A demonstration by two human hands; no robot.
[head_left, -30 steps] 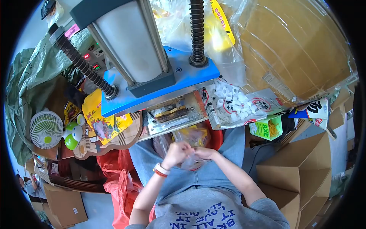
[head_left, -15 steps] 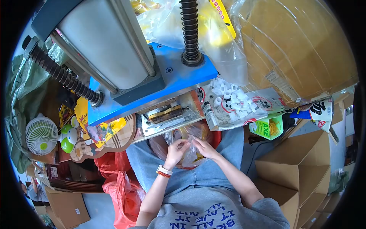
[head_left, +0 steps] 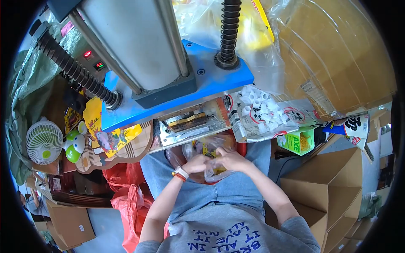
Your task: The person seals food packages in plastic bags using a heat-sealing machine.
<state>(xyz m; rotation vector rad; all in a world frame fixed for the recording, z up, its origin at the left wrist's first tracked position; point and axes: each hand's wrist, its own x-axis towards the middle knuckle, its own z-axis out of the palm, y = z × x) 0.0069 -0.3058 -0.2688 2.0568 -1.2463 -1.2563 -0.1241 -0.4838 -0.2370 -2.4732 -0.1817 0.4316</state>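
A red basin (head_left: 241,148) sits between my thighs, lined with a clear plastic bag (head_left: 209,173). Yellow, printed pieces (head_left: 207,148) show through the bag. My left hand (head_left: 196,163), a white and red band at its wrist, is closed on the bag's film. From the other side, my right hand (head_left: 231,160) meets it with bent fingers gripping the bunched film; slight blur softens the fingertips. Just beyond the basin stands a press with a blue plate (head_left: 177,99). A metal fixture (head_left: 185,122) lies under that plate.
White plastic tubes (head_left: 263,109) lie on printed film at the right, beside a green AXE container (head_left: 297,142). A small fan (head_left: 44,142) stands at the left. Red bags (head_left: 130,202) hang near my left leg. Cardboard boxes (head_left: 325,185) stand at the right.
My hands have gone from upright, fingertips together, to lying lower across the bag, the right hand turned inward. The press appears shifted right as the view moved, uncovering lit red displays.
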